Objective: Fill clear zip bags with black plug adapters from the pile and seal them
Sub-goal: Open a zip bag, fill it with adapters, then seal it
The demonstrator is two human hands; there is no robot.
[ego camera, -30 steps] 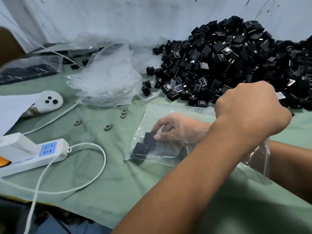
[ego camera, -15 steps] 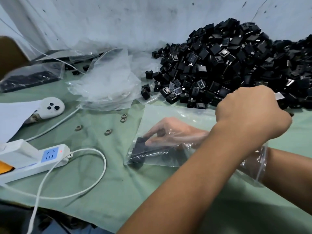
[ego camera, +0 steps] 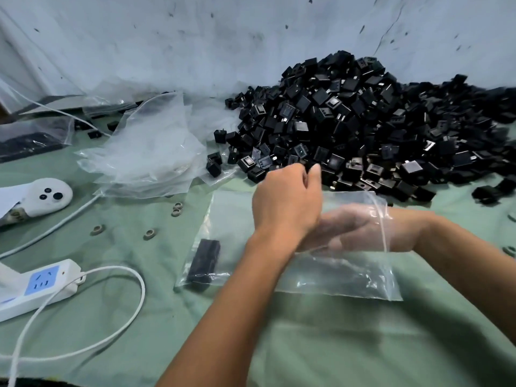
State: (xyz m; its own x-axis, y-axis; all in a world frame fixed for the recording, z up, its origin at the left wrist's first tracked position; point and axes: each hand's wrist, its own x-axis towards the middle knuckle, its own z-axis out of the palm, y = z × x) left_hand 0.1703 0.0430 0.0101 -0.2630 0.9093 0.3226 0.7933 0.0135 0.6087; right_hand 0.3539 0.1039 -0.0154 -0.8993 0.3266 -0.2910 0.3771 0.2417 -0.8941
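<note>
Zip bag (ego camera: 321,277) around right hand (ego camera: 360,230), fingers relaxed, left hand (ego camera: 287,202) pinching adapter at pile (ego camera: 363,129)

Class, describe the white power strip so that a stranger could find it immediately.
Start at the green cloth covering the table and go to its near left edge. The long white plastic power strip lies there; only it has a light blue socket panel.

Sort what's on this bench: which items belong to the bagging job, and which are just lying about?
Job:
- pile of black adapters
- open zip bag
- adapters in the bag
- spare clear bags
- left hand, at the pile
- right hand, inside the bag

Lying about:
- white power strip
- white remote-like device
- small rings
</note>
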